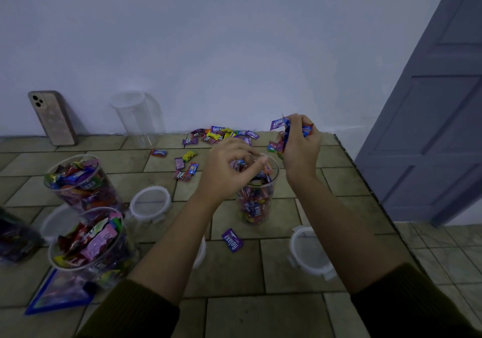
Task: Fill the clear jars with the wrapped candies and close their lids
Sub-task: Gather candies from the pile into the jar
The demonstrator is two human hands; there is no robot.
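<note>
At the table's middle, the middle jar: upright, lid off, well over half full of wrapped sweets, standing on the tile-patterned table.
left hand: over the mouth of the middle jar, fingers curled, thumb stretched right across the rim; wrappers show among the fingers, but whether it grips any cannot be told.
right hand: raised just right of and beyond the jar's mouth, fingers curled round a bunch of wrapped candies, with blue and purple wrappers sticking out at the top and left.
loose candies: scattered at the far side by the wall, beyond the middle jar, with a few strays left of the left hand.
purple candy: alone on the near side of the middle jar, between the two forearms.
far-left jar: heaped to the brim, lid off.
near-left jar: also heaped, lid off, just nearer than the far-left jar.
empty jar: far, against the wall, left of the loose candies.
centre lid: white-rimmed, flat between the left jars and the middle jar.
right lid: flat at near right, beside the right forearm.
phone: leaning on the wall, far left.
blue bag: flat at the near left, in front of the near-left jar.
door: grey, to the right beyond the table.
</note>
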